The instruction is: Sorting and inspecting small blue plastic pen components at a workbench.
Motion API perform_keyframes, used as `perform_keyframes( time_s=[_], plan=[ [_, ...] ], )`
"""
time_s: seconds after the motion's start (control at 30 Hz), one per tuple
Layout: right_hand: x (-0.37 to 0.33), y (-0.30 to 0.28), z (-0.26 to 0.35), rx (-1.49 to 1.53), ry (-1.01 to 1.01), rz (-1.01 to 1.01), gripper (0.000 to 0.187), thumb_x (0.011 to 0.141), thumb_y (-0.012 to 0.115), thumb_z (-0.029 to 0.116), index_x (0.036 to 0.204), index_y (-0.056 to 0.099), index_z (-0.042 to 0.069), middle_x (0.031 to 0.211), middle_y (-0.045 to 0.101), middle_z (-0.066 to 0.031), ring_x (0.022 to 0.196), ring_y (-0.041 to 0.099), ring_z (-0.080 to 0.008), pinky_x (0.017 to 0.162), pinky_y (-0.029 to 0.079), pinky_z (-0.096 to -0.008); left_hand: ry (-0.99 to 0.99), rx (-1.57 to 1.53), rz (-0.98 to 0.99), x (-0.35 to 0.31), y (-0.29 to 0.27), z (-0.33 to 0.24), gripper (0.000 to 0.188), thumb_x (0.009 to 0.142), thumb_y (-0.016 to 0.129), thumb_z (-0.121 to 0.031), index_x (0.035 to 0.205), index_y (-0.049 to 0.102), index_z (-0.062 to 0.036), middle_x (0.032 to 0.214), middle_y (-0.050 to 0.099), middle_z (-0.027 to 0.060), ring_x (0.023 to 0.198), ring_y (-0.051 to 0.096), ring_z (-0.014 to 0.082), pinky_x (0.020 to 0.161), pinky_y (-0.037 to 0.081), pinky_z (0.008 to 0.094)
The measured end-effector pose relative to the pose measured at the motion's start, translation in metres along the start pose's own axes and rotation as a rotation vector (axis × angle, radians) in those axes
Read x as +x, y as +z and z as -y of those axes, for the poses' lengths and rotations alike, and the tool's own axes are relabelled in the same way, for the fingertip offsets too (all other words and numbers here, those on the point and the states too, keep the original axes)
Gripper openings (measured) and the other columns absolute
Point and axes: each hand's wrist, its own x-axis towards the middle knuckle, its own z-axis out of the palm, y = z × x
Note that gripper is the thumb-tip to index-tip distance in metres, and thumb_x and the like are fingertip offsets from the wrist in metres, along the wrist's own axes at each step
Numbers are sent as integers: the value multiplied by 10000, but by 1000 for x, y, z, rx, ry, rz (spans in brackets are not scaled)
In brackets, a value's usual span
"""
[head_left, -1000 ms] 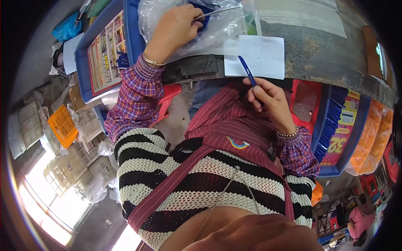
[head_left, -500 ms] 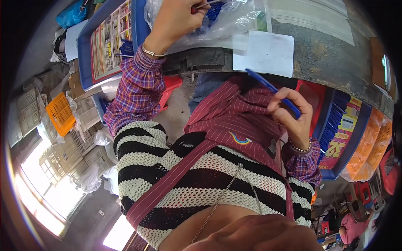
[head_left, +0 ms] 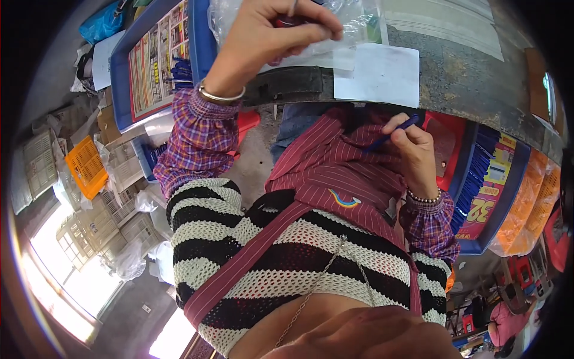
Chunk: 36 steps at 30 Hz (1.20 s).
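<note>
- Head view: two bare hands show, well apart. The right hand (head_left: pixel 414 149) pinches one pen (head_left: pixel 409 122) between thumb and fingers — slim, smooth, dark blue, held slantwise in front of the apron (head_left: pixel 341 161).
- The left hand (head_left: pixel 269 33) is raised at the table edge, fingers curled over one dark red tool (head_left: pixel 287 22) with a thin pale shaft, mostly hidden; whether thumb and fingertip meet, I cannot tell.
- At the wrists: one smooth metal bangle (head_left: pixel 222 97) on the left, one beaded bracelet (head_left: pixel 423 198) on the right, below gathered plaid cuffs.
- Beyond the left hand lies a clear plastic bag (head_left: pixel 354 15), crinkled and shiny. Flat white paper (head_left: pixel 385 75) rests on the worn, scuffed grey table (head_left: pixel 463 78).
- Two blue trays flank the person: the left tray (head_left: pixel 204 42) carries a few blue pens over printed sheets, the right tray (head_left: pixel 518 166) a dense row — too packed to count.
- Farther left, one orange basket (head_left: pixel 86 166), slotted plastic.
</note>
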Motion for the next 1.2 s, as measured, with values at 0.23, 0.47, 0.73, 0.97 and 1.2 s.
perform_keyframes(
  time_s=[0.23, 0.47, 0.73, 0.97, 1.2],
  plan=[
    [10, -5, -13, 217, 166, 79, 212, 906, 538, 171, 1042, 563, 9, 801, 535, 0, 733, 505, -67, 676, 436, -210, 126, -14, 167, 2, 24, 23, 159, 787, 638, -87, 935, 644, -30, 756, 671, 49, 468, 460, 22, 390, 312, 157],
    [12, 4, -5, 178, 192, 90, 260, 907, 501, 89, 1144, 531, -13, 881, 598, -39, 739, 572, -82, 738, 479, -228, 42, 13, 232, 10, 36, 31, 164, 800, 637, -75, 947, 619, -6, 804, 677, 87, 437, 435, 19, 386, 312, 152],
    [15, 10, -3, 91, 233, 3, 256, 895, 542, 109, 1101, 568, -41, 874, 648, -82, 721, 608, -96, 667, 509, -222, 592, 659, -92, 49, 62, 46, 138, 733, 617, -84, 866, 655, -78, 704, 635, 82, 577, 580, 170, 538, 451, 283],
    [20, 14, -10, 82, 215, -26, 236, 889, 564, 120, 1051, 589, -50, 845, 646, -91, 691, 606, -97, 637, 514, -222, 537, 705, -17, 47, 61, 43, 153, 702, 595, -60, 841, 657, -67, 723, 644, 115, 636, 628, 267, 577, 487, 336],
    [23, 23, -15, 116, 182, -108, 231, 885, 570, 128, 1013, 600, -61, 814, 642, -87, 663, 599, -96, 590, 511, -215, 470, 463, 29, 37, 53, 33, 149, 703, 654, -91, 849, 678, -81, 702, 656, 59, 581, 595, 144, 543, 457, 261]
  ],
)
